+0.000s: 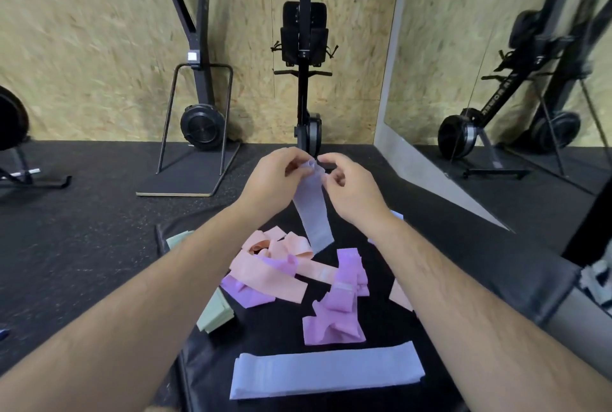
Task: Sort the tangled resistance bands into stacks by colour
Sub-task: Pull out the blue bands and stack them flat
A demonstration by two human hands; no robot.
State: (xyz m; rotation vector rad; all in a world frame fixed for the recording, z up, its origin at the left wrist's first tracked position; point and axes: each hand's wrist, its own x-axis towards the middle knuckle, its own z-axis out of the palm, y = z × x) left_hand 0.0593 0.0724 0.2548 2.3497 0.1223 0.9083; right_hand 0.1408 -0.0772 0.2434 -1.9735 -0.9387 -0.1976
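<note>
Pinching its top edge, your left grip [275, 176] and right grip [347, 186] hold the lavender band [314, 216] between them, long axis vertical, hanging down toward the pink-and-purple tangle [265, 271] below.

A gym: rowing machines [306, 80] stand upright against a chipboard wall [99, 31] on black rubber flooring [82, 229].

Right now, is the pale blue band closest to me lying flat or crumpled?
Flat: the pale blue band lies stretched out straight on the black mat, with no twists or knots showing.
</note>
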